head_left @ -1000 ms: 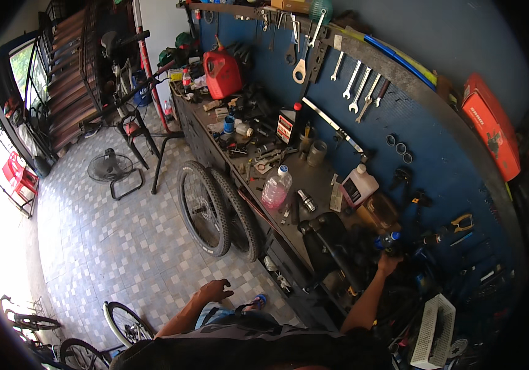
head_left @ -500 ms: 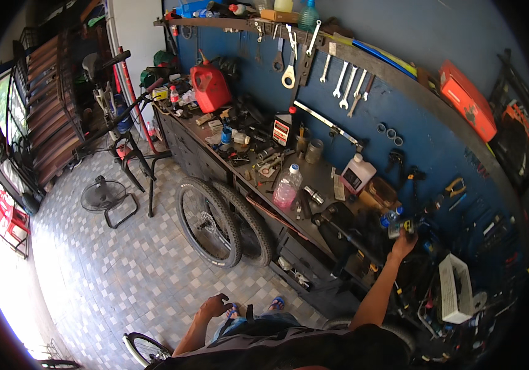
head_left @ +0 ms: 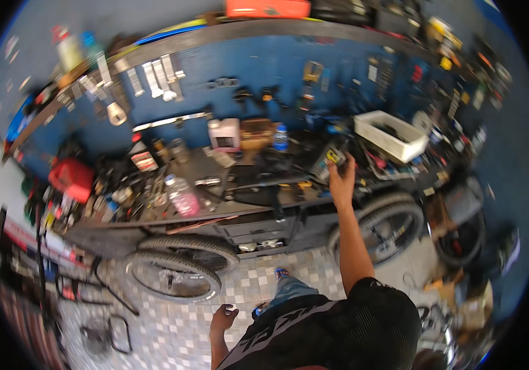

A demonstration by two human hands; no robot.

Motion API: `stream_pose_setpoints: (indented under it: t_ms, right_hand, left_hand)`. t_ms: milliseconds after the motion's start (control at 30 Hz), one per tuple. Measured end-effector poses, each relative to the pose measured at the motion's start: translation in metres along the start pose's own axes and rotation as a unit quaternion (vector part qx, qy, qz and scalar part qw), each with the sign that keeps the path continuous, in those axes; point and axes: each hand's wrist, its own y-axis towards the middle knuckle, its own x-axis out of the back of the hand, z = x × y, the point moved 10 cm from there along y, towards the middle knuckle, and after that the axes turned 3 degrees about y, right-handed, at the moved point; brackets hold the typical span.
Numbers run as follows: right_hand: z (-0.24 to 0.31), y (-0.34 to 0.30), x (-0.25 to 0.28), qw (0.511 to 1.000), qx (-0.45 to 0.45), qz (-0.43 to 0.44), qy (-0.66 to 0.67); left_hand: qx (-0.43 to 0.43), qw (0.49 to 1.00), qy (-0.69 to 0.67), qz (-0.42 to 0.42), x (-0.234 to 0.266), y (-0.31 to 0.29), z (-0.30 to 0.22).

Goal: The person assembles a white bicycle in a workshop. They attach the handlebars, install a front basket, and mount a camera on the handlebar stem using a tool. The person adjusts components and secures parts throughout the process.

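Note:
Over the right part of the workbench (head_left: 209, 219), my right hand (head_left: 341, 179) is wrapped round a dark container with a pale and yellow label (head_left: 325, 163); its exact kind is blurred. A small blue bottle (head_left: 280, 139) stands left of it, behind black parts on the bench. To the right of my hand sits a white plastic basket (head_left: 394, 140) with dark things inside. My left hand (head_left: 223, 318) hangs low above the tiled floor, loosely curled with thumb and fingers apart, and nothing shows in it.
Bicycle wheels (head_left: 175, 277) lean against the bench front, with another wheel (head_left: 385, 231) to the right. A clear bottle of pink liquid (head_left: 182, 196), a pink-white jug (head_left: 224, 134) and a red fuel can (head_left: 72, 179) stand on the bench. Wrenches (head_left: 153, 80) hang on the blue wall.
The view has swung to the right, now facing the bench squarely, and is blurred. My right hand still holds the container, now away from the blue bottle. My left hand stays low.

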Motion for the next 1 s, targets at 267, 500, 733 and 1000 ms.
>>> stream_pose_setpoints:
  t_ms: [267, 500, 733, 1000]
  right_hand:
    - [0.077, -0.037, 0.119, 0.985, -0.124, -0.122, -0.01]
    - [0.107, -0.05, 0.159, 0.974, -0.121, -0.19, 0.001]
    - [0.108, -0.033, 0.134, 0.981, -0.101, -0.166, -0.01]
    - [0.097, -0.012, 0.087, 0.989, -0.036, -0.089, -0.109]
  left_hand:
    - [-0.113, 0.984, 0.095, 0.095, 0.002, 0.072, -0.06]
    - [-0.169, 0.973, 0.078, 0.138, -0.008, 0.094, -0.124]
    - [-0.17, 0.967, 0.085, 0.171, -0.034, 0.082, -0.125]
    - [-0.101, 0.976, 0.098, 0.164, -0.034, 0.07, -0.075]
